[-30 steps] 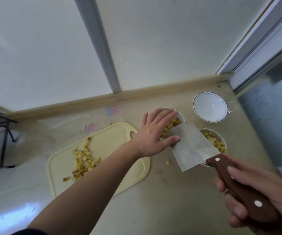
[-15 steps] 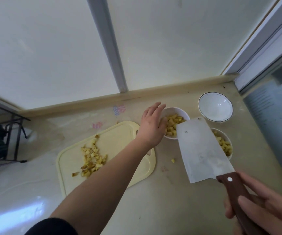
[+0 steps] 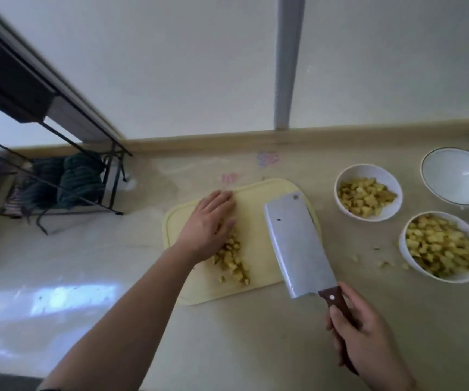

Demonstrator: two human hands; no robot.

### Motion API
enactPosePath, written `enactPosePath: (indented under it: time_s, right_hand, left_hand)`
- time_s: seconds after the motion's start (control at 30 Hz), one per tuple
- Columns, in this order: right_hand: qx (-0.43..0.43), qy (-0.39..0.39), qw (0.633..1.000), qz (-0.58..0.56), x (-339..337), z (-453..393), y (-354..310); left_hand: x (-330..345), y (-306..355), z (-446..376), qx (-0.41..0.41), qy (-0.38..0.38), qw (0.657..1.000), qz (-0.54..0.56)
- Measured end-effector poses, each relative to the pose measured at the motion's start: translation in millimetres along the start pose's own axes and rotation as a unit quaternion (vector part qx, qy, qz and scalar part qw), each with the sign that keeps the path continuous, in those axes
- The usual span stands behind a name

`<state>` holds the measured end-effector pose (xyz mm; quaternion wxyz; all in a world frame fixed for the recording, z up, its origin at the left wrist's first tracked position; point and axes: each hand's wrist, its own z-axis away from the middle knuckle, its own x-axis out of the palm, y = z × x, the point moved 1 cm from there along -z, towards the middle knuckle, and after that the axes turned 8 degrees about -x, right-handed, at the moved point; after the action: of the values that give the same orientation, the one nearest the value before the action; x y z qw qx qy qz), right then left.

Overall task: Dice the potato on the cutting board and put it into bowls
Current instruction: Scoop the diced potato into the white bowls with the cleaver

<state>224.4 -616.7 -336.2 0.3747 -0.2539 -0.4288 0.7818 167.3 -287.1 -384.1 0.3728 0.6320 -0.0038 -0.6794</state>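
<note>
Nearest, at lower right, right hand with fingers curled tight round the brown riveted handle of a cleaver, broad blade held flat above the right end of the cutting board and hiding that edge. Left of it, left hand laid palm-down on the board with fingers straight and close together, gripping nothing, resting over the upper part of the diced potato; remaining cubes strung in a loose line on the pale yellow board, between hand and blade. A few stray crumbs on the beige table to the right of the board. Beyond those, near bowl heaped with diced potato; farther back, second bowl likewise filled; at far right, empty bowl, white with a thin dark rim, just beside the other two. At far left, black wire rack holding dark green cloth. Behind the board, faint pink and blue marks on the table, too blurred to read. Farthest, wooden ledge, white wall and a grey upright post.
</note>
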Motion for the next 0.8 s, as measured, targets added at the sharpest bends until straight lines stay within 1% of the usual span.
enactPosePath:
  time_s: [0.07,0.13,0.27,0.37,0.43,0.57,0.73,0.8]
  right_hand:
    - [0.008,0.011,1.0,-0.003,9.7,1.3,9.5]
    - [0.029,0.022,0.999,-0.007,18.7,3.2,16.5]
    - [0.05,0.037,0.998,-0.017,34.2,7.5,25.9]
    - [0.061,0.034,0.997,-0.016,49.0,12.8,32.7]
    - [0.057,0.036,0.998,-0.01,56.0,14.7,33.2]
    - [0.068,0.014,0.997,-0.032,68.1,12.1,28.5]
    - [0.06,0.023,0.998,0.02,80.0,6.2,32.8]
    - [0.065,0.017,0.998,0.018,82.4,3.0,34.0]
  left_hand:
    - [1.9,-6.9,3.6,0.027,0.022,0.999,0.015]
    - [3.8,-12.4,9.4,0.046,0.062,0.996,0.035]
    - [10.7,-15.5,25.2,0.053,0.123,0.99,0.051]
    - [16.1,-15.4,34.7,0.061,0.148,0.986,0.046]
    - [20.7,-13.7,41.4,0.057,0.147,0.987,0.029]
    - [31.1,-8.6,53.5,0.024,0.11,0.993,-0.025]
    - [33.8,-6.3,52.6,0.004,0.102,0.994,-0.032]
    - [33.5,-4.9,52.8,0.0,0.098,0.995,-0.034]
